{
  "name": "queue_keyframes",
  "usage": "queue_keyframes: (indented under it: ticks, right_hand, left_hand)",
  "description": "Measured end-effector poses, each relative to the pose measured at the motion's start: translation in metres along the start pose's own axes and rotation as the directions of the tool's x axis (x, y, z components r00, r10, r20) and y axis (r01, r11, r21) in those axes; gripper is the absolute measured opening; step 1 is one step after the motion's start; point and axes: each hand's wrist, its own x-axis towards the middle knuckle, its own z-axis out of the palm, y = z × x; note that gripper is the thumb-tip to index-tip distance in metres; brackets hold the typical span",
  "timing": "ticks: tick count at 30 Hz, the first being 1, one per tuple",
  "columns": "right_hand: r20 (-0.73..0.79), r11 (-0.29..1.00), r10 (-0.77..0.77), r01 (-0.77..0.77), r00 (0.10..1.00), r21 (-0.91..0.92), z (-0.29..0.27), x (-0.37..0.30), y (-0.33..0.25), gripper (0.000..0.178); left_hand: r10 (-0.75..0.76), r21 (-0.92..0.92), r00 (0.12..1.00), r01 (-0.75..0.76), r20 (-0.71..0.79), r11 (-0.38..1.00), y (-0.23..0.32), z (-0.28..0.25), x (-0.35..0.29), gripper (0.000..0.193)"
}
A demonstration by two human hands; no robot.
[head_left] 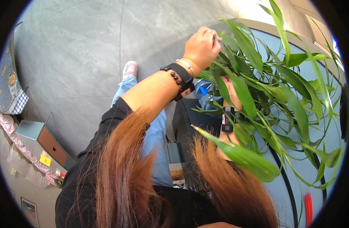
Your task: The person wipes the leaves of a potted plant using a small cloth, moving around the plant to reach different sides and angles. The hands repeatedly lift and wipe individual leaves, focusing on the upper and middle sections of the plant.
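Note:
My left hand (203, 47) is closed in a fist at the left edge of a leafy green plant (254, 60). A small greyish bit shows at its fingertips, too little to name. My right hand (228, 85) reaches in among the long leaves, which cover its fingers. Whether it grips a stem cannot be seen. One broad leaf (243, 154) with a yellowish tip crosses in front of my right forearm. Between my two arms stands a clear blue plastic water bottle (203, 95), partly behind leaves.
The plant spreads over a light blue tabletop (271, 186) with a black cable (286, 178) and a red strip (308, 209). A dark box-like thing (199, 116) is beside the table. Grey floor (79, 49) lies left; a small cabinet (45, 142) stands farther left.

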Motion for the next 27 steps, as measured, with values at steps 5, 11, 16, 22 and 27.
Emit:
queue_keyframes:
  ticks: [5, 11, 16, 22, 27]
  right_hand:
    - [0.281, 0.937, -0.060, 0.151, 0.958, -0.314, -0.040, 0.019, 0.012, 0.029]
    - [-0.123, 0.980, 0.192, -0.196, 0.974, -0.020, -0.027, 0.043, 0.014, 0.026]
    - [-0.153, 0.995, 0.032, -0.046, 0.988, -0.086, 0.015, 0.018, 0.009, 0.049]
    - [-0.048, 0.980, 0.154, -0.159, 0.987, -0.120, 0.030, 0.014, -0.004, 0.057]
    - [-0.149, 0.985, 0.175, -0.172, 0.973, 0.034, 0.028, 0.014, -0.006, 0.050]
  left_hand:
    - [-0.024, -0.105, 0.966, -0.003, -0.259, 0.995, 0.002, 0.012, 0.028, 0.014]
    - [-0.163, -0.396, 0.873, 0.366, 0.460, 0.843, -0.026, 0.053, -0.001, 0.015]
    - [0.075, -0.141, 0.752, 0.024, 0.654, 0.990, -0.028, 0.083, -0.045, 0.031]
    - [0.164, -0.054, 0.696, -0.177, 0.699, 0.983, -0.034, 0.077, -0.065, 0.031]
    - [0.218, 0.062, 0.681, -0.363, 0.699, 0.930, -0.049, 0.056, -0.078, 0.022]
